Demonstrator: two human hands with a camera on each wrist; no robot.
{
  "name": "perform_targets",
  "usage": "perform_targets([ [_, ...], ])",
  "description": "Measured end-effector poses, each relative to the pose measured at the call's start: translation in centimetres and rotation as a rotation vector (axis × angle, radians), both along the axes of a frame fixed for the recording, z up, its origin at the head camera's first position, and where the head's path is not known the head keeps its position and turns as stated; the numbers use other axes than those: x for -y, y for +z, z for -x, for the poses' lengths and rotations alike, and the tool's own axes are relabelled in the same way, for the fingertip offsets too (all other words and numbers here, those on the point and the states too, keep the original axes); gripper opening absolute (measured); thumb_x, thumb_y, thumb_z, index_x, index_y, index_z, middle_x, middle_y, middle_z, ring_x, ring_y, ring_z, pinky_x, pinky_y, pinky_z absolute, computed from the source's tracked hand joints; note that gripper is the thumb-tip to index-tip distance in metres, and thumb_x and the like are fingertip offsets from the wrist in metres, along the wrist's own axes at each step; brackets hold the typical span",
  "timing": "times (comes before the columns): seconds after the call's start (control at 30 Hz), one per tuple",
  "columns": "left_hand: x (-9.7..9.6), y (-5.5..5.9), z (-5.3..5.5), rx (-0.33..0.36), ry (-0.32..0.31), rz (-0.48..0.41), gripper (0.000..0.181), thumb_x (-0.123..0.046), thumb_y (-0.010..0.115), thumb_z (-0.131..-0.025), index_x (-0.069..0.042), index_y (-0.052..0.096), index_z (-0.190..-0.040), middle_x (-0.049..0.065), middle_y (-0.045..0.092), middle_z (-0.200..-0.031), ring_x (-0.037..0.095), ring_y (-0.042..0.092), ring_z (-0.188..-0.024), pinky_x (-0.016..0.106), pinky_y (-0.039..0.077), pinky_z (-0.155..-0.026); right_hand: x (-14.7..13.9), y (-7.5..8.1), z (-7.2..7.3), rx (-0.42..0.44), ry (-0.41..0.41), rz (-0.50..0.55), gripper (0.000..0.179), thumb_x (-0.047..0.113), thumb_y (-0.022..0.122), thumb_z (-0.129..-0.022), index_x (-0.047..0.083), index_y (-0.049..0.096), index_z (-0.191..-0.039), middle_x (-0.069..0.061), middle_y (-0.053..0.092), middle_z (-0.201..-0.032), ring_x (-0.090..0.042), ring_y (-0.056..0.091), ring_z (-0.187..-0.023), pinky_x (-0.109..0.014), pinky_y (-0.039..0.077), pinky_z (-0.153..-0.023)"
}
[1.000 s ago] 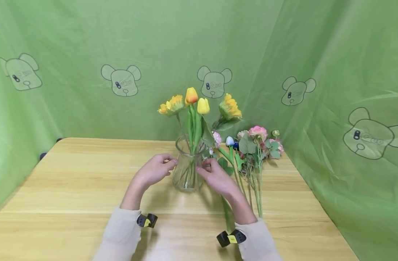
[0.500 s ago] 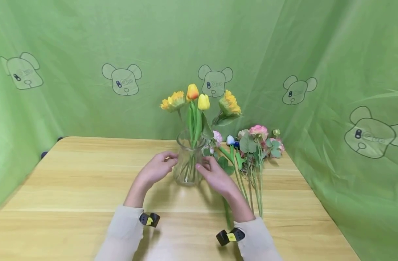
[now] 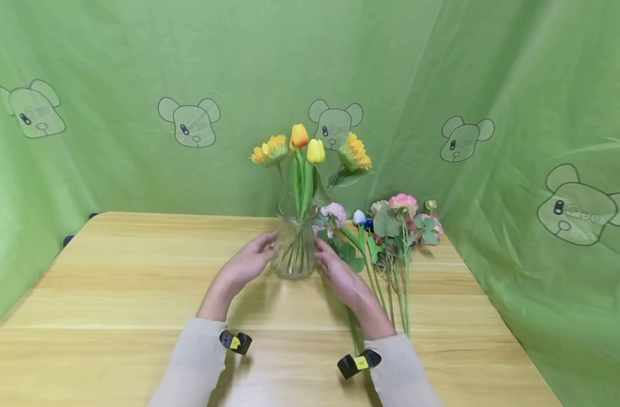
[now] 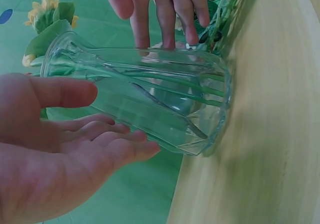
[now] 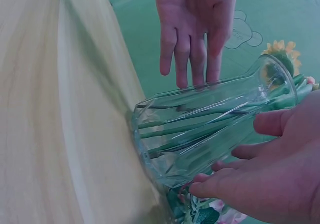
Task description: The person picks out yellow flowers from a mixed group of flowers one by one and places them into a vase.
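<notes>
A clear glass vase [image 3: 295, 257] stands upright on the table. It holds an orange tulip [image 3: 299, 136], a yellow tulip [image 3: 316, 151] and yellow sunflowers [image 3: 271, 150] leaning outward; green stems [image 4: 170, 88] show through the glass in the left wrist view. My left hand [image 3: 245, 263] is at the vase's left side, its fingers fairly straight and the thumb apart. On the other side is my right hand [image 3: 343, 277], fingers extended beside the glass. In the wrist views both hands' fingertips lie at or very near the glass; firm contact cannot be told.
Right of the vase, loose flowers lie on the wooden table [image 3: 137, 282]: pink blooms [image 3: 403, 204], a pale blue tulip [image 3: 359, 217] and a lilac-pink flower [image 3: 334, 213], stems toward the front. A green curtain [image 3: 259, 62] with bear-head drawings surrounds the table's back and sides.
The vase with its flowers has slid away from me, toward the back of the table. Both hands have stayed beside it, and the right thumb has come off the front of the glass.
</notes>
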State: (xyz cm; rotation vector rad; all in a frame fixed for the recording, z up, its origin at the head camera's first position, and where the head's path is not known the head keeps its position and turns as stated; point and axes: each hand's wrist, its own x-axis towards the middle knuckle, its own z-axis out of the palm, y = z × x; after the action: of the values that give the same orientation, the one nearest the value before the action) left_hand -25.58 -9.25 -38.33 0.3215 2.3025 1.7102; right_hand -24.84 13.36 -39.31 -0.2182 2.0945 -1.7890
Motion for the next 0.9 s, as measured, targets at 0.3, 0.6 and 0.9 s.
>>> perform_targets([
  [0.3, 0.41, -0.43, 0.06, 0.015, -0.07, -0.002, 0.069, -0.014, 0.045, -0.105, -0.012, 0.01, -0.164, 0.012, 0.008, -0.171, 0.037, 0.013, -0.157, 0.054, 0.015, -0.129, 0.43, -0.41, 0.46, 0.026, 0.02, 0.077, 0.067, 0.019, 0.029, -0.104, 0.02, 0.0, -0.165, -0.012, -0.011, -0.171, -0.039, -0.007, -0.157, -0.059, -0.008, -0.128],
  [0.6, 0.23, -0.66, 0.13, 0.033, -0.093, 0.006, 0.073, -0.015, 0.043, -0.105, -0.016, 0.0, -0.164, 0.011, 0.0, -0.172, 0.035, 0.006, -0.158, 0.055, 0.012, -0.129, 0.5, -0.76, 0.9, 0.023, 0.023, 0.071, 0.069, 0.018, 0.029, -0.104, 0.023, -0.003, -0.164, -0.011, -0.015, -0.17, -0.038, -0.01, -0.156, -0.059, -0.009, -0.128],
  [0.9, -0.25, -0.99, 0.3, 0.035, -0.081, -0.002, 0.075, -0.013, 0.044, -0.103, -0.018, 0.0, -0.164, 0.011, -0.001, -0.172, 0.036, 0.005, -0.158, 0.056, 0.011, -0.129, 0.2, -0.73, 0.78, 0.026, 0.01, 0.049, 0.071, 0.017, 0.031, -0.103, 0.025, -0.003, -0.164, -0.011, -0.015, -0.171, -0.038, -0.009, -0.157, -0.058, -0.008, -0.128],
])
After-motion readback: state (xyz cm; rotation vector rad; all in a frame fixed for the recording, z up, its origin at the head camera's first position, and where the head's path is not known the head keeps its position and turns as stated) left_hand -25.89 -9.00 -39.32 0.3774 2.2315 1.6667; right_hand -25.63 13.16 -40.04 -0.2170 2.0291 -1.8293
